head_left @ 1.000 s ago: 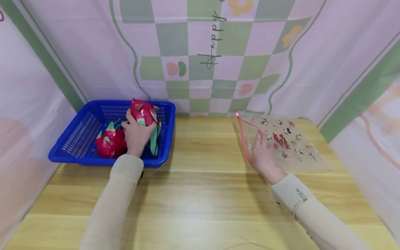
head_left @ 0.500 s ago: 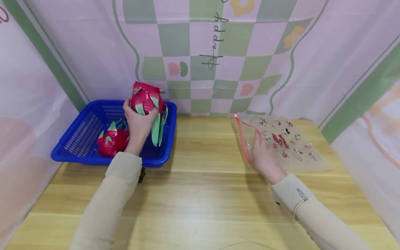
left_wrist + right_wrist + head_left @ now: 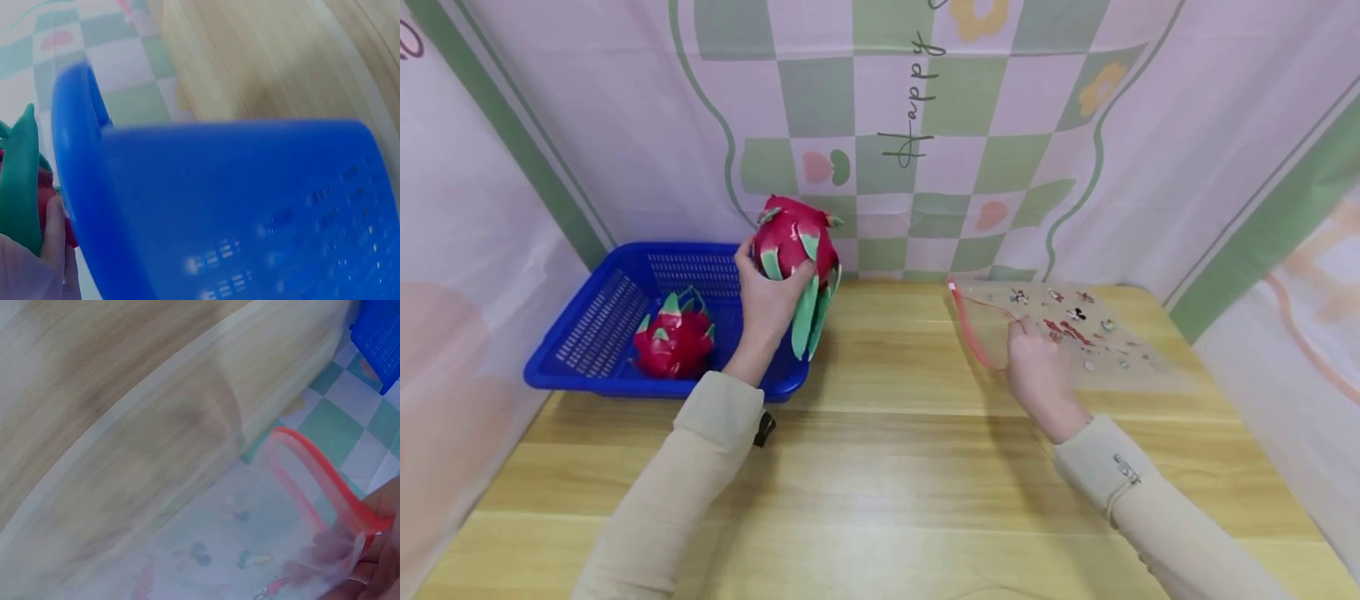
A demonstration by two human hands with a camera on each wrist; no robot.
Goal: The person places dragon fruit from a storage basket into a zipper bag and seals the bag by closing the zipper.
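In the head view my left hand (image 3: 771, 304) grips a red dragon fruit (image 3: 793, 237) with long green leaves, held up over the right rim of the blue basket (image 3: 572, 382). A second dragon fruit (image 3: 673, 346) lies inside the basket. My right hand (image 3: 1041, 375) pinches the red-edged mouth of a clear zip bag (image 3: 1120, 350) printed with small cartoon figures. The bag's mouth gapes toward the left, and in the right wrist view its red zip edge (image 3: 331, 478) arches up from the fingers. The left wrist view shows only part of the held fruit, beside the basket wall (image 3: 237, 200).
Everything stands on a light wooden table (image 3: 880, 483). A patterned cloth backdrop (image 3: 887, 208) rises behind the table, with cloth walls on both sides. The basket's raised rim lies just under my left hand.
My left hand has lifted the dragon fruit out of the basket and carried it right to the rim. My right hand has raised the bag's edge, and its mouth has opened wider.
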